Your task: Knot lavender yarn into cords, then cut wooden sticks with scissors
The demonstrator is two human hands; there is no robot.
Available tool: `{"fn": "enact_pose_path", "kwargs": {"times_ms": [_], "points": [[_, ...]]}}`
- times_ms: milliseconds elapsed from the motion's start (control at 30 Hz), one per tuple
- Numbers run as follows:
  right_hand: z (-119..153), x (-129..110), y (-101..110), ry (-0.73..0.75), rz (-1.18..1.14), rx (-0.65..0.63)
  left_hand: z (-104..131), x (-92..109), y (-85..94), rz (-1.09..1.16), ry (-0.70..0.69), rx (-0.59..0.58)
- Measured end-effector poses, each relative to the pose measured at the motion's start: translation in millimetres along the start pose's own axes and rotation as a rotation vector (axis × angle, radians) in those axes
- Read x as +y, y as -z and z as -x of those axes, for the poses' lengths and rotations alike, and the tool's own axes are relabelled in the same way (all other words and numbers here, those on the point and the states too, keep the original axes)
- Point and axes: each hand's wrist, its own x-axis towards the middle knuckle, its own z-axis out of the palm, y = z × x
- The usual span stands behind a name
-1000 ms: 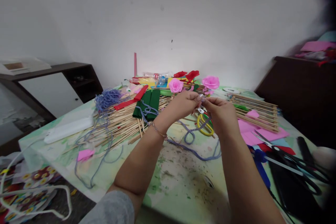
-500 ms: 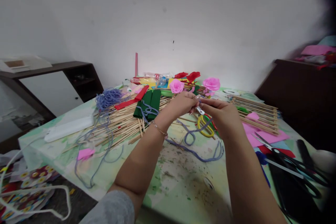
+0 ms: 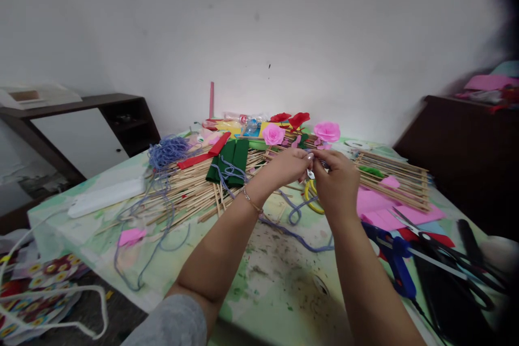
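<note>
My left hand (image 3: 292, 166) and my right hand (image 3: 337, 181) meet above the middle of the table, fingertips almost touching. Each is pinched closed on purple yarn, of which only a bit shows between the fingers. Loose yarn (image 3: 300, 238) trails across the table below them and loops near my right wrist. Scissors with yellow handles (image 3: 312, 197) lie behind my right hand, partly hidden by it. Just beyond the hands are a pink paper flower (image 3: 273, 134) and a second pink flower (image 3: 327, 131).
Wooden sticks (image 3: 186, 197), green paper (image 3: 233, 159) and a yarn heap (image 3: 168, 152) are on the left. At right are a stick frame (image 3: 397, 175), pink paper (image 3: 405, 216), a blue glue gun (image 3: 395, 254), black scissors (image 3: 441, 248) and a dark phone (image 3: 446, 303).
My right hand has moved left and turned, now covering more of the yellow scissors. My left hand has lowered slightly. The glue gun shows more beside my right forearm.
</note>
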Motion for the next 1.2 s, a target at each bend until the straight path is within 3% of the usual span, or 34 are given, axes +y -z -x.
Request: {"fn": "enact_pose_path", "kwargs": {"times_ms": [67,167,267,367,533,700,867,1000,1200], "points": [[-0.4,0.6,-0.5,-0.032,-0.019,-0.021,1.2,1.7,1.9,-0.023,0.017,-0.005],[-3.5,2.9,2.1,-0.241,-0.152,-0.122,3.4,4.4,8.7,-0.012,0.073,-0.014],[-7.3,6.7,6.4,-0.498,-0.411,-0.265,5.3,5.2,16.8,0.007,0.092,-0.028],[-8.9,9.9,9.1,-0.610,-0.657,-0.302,5.4,3.3,21.3,0.008,0.053,-0.076],[-8.9,10.7,12.4,-0.671,-0.811,-0.368,0.2,-3.9,17.9,-0.044,0.036,-0.022],[-11.3,14.0,23.5,-0.754,-0.856,-0.517,-7.3,-9.6,11.2,-0.161,-0.052,0.082],[-13.1,19.9,35.0,-0.847,-0.919,-0.697,-8.1,-5.9,6.5,-0.252,-0.165,0.078],[-14.8,21.3,39.0,-0.823,-1.062,-0.696,-8.8,-2.7,-0.8,-0.207,-0.242,0.085],[-16.3,22.2,40.1,-0.815,-1.125,-0.616,-8.7,-4.7,-10.4,-0.254,-0.492,0.274]]}}
